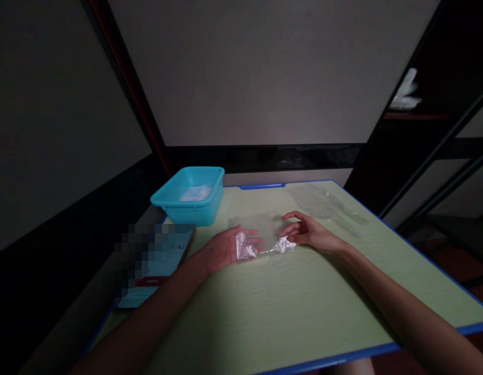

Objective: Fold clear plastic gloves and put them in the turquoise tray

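Observation:
A crinkled clear plastic bag [269, 251] spans the gap between my hands over the middle of the table, its shiny folded edge towards me. My left hand [224, 249] is at the bag's left end with the palm turned up; its fingers are stretched out and show through the plastic. At the right end, my right hand [304, 232] has its fingers curved, with the thumb and a fingertip closed on the bag's corner. The bag's far part is faint against the tabletop, and I see nothing inside it.
The pale green table [288, 317] has a blue rim. A turquoise basin [194, 211] at the back left holds a whitish packet [196, 193]. A partly blurred book or box [163, 260] lies at the left edge. More thin clear plastic [323, 200] lies at the back right.

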### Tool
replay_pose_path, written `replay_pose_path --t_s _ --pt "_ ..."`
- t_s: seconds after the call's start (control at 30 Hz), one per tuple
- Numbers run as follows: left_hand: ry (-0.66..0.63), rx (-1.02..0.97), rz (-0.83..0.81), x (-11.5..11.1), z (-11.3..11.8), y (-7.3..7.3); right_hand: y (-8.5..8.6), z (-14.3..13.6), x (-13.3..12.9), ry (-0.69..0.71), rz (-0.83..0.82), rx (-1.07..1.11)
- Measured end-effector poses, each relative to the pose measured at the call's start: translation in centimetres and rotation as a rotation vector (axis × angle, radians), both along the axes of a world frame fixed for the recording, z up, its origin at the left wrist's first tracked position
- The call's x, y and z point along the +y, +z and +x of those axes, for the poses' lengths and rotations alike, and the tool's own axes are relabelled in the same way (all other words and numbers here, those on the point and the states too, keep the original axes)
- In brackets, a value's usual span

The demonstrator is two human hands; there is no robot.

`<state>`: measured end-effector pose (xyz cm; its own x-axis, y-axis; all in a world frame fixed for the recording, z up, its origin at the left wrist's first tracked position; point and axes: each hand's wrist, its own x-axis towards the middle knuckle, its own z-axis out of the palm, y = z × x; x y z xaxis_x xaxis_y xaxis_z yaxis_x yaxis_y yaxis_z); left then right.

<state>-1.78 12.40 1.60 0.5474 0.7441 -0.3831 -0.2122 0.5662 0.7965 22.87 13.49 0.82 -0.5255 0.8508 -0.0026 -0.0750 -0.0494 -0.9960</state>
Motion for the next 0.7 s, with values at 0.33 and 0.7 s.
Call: replay_pose_path --t_s 0.33,0.7 --pt "0.453 0.428 0.447 -0.6 -0.6 -0.4 -0.8 -0.1 0.4 -0.025 -0.009 -0.002" --pt "0.527 0.597 0.656 -0.3 -0.5 -1.9 -1.6 -1.6 -0.2 -0.189 0.197 -0.140"
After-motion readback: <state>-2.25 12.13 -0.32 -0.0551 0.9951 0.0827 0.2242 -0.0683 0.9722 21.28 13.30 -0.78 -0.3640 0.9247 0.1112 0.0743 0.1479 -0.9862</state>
